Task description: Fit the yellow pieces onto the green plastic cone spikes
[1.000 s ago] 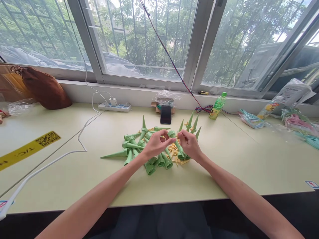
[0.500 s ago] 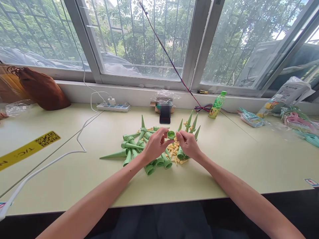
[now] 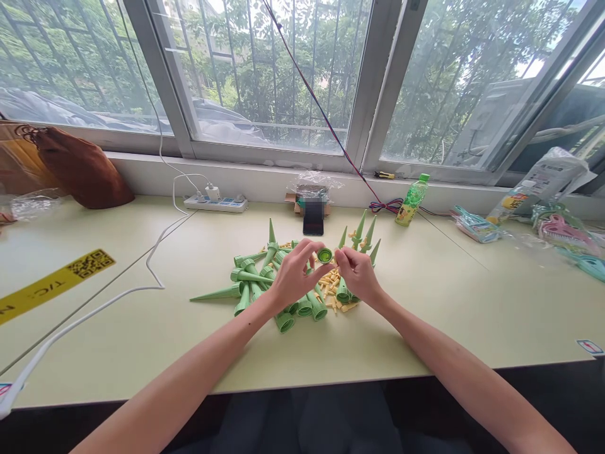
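Note:
My left hand is closed around a green plant-watering spike, its round hollow end turned up toward me. The rest of that spike is hidden behind the fingers. Just right of its rim, my right hand is closed in a pinch; what the fingers hold is too small or covered to make out. Below and left of my left hand lies a heap of green spikes, mostly on their sides. Small yellow valve pieces are scattered between the hands. Several spikes with yellow pieces fitted stand point-up beyond my right hand.
At the back are a phone leaning on a small box, a power strip and a green-labelled bottle. A white cable crosses the table's left side. Plastic-wrapped items lie at right, and a brown bag at far left.
The spike in my left hand has tipped slightly, so its open end faces me more. My right hand stays pinched beside the rim, nearly in the same place.

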The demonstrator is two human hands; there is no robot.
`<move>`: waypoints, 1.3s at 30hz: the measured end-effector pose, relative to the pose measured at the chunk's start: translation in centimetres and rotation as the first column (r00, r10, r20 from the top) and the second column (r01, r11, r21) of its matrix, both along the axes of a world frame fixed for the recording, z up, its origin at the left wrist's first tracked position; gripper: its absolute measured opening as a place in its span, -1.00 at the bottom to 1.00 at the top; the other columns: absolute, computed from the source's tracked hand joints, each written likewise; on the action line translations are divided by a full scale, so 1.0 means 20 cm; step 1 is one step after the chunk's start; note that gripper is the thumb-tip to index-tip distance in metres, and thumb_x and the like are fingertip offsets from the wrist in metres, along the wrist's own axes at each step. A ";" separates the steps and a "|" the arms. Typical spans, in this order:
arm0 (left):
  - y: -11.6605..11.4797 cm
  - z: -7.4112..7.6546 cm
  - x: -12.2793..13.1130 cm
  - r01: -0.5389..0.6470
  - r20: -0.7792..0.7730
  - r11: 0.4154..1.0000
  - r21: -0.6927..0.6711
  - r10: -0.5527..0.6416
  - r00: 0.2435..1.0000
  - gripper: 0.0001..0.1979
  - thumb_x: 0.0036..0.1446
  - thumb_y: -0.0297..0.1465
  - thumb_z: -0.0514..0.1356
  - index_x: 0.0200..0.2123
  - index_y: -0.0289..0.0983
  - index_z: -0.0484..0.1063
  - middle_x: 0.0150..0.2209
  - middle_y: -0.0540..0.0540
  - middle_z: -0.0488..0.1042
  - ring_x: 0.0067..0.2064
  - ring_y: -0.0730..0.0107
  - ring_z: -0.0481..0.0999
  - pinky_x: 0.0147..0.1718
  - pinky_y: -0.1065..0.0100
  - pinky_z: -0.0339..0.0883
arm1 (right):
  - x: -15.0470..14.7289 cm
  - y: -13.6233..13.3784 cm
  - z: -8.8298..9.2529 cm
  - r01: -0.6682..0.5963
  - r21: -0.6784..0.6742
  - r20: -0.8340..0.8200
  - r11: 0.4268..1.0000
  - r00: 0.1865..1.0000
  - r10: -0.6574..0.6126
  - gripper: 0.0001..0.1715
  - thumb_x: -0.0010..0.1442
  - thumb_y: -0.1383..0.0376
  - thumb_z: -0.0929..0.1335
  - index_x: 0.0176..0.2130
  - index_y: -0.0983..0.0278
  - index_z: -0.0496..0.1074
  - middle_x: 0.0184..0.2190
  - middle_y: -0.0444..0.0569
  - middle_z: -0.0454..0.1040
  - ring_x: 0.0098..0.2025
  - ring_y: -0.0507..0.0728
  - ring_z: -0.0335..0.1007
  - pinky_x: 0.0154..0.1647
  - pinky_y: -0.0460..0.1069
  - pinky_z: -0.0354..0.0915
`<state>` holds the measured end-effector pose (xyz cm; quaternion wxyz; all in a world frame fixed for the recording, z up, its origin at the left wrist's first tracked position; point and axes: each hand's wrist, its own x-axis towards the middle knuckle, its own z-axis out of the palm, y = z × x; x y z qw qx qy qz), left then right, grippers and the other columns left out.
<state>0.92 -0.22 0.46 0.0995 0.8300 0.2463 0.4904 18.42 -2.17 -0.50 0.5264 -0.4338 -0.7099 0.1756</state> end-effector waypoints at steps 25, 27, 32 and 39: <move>-0.03 0.05 0.02 0.319 0.355 0.712 -0.626 -0.104 0.929 -0.63 0.14 -0.07 0.18 -0.27 -0.28 0.36 -0.65 0.08 0.31 -0.68 0.56 0.31 -0.72 0.53 0.13 | 0.00 -0.03 0.01 -0.142 -0.089 -0.002 0.986 0.990 0.142 -0.58 0.29 0.06 0.24 -0.49 0.25 0.21 -0.65 -0.19 0.19 -0.59 -0.02 0.06 -0.56 -0.09 0.07; -0.03 0.05 0.02 0.326 0.353 0.699 -0.636 -0.112 0.929 -0.63 0.14 -0.06 0.18 -0.29 -0.28 0.35 -0.66 0.09 0.30 -0.69 0.57 0.30 -0.72 0.52 0.13 | 0.00 -0.03 0.02 -0.159 -0.094 -0.024 0.983 0.987 0.158 -0.58 0.29 0.07 0.24 -0.51 0.25 0.21 -0.66 -0.19 0.19 -0.60 -0.03 0.06 -0.57 -0.09 0.07; -0.02 0.05 0.02 0.376 0.385 0.625 -0.684 -0.128 0.914 -0.63 0.13 -0.06 0.18 -0.34 -0.29 0.34 -0.64 0.08 0.30 -0.67 0.55 0.31 -0.72 0.51 0.12 | 0.00 -0.04 0.04 -0.175 -0.101 -0.048 0.979 0.984 0.171 -0.57 0.28 0.07 0.25 -0.52 0.26 0.22 -0.68 -0.19 0.19 -0.61 -0.03 0.05 -0.59 -0.09 0.06; -0.02 0.06 0.01 0.415 0.411 0.550 -0.725 -0.139 0.901 -0.61 0.16 -0.05 0.15 -0.40 -0.29 0.30 -0.68 0.08 0.29 -0.71 0.59 0.23 -0.72 0.51 0.03 | 0.00 -0.04 0.04 -0.176 -0.105 -0.003 0.979 0.984 0.176 -0.55 0.28 0.05 0.25 -0.52 0.26 0.23 -0.66 -0.18 0.20 -0.60 -0.02 0.07 -0.57 -0.08 0.09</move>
